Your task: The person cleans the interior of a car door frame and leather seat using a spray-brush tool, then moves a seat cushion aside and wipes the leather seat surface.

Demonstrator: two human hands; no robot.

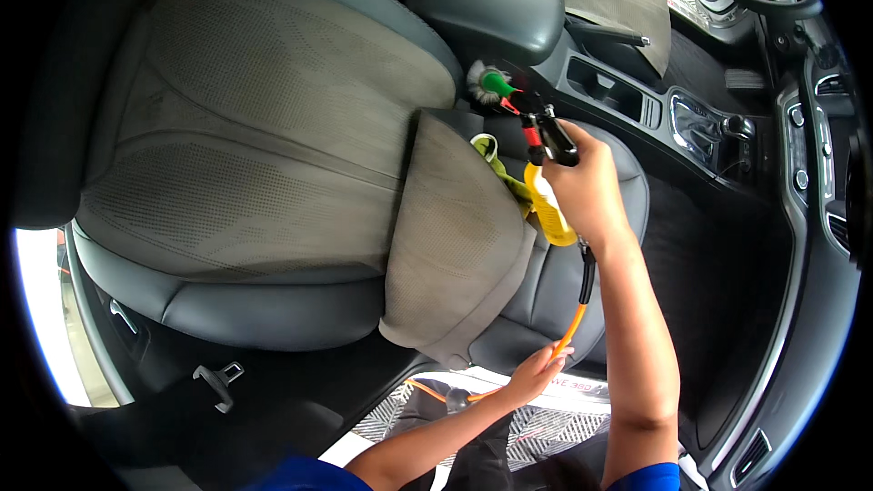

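Observation:
My right hand [590, 184] grips the black handle of an air cleaning gun [545, 129]. Its green cone [496, 84] ends in a ring of pale bristles, pointing at the gap between the seat and the centre console. A yellow bottle [549, 211] hangs under the gun, partly behind my hand. Lower down, my left hand [535, 375] holds the orange air hose [573, 331], which runs up to the gun. Grey perforated seat fabric [457, 232] covers part of the dark leather seat cushion [624, 184]. A green cloth [501, 167] lies beside it.
The armrest [487, 7], handbrake lever [610, 34] and gear selector [736, 127] stand along the console. The dashboard [811, 327] borders the right side. A seat belt buckle tongue [222, 382] is at lower left. Below the door sill [586, 385] is patterned flooring [559, 423].

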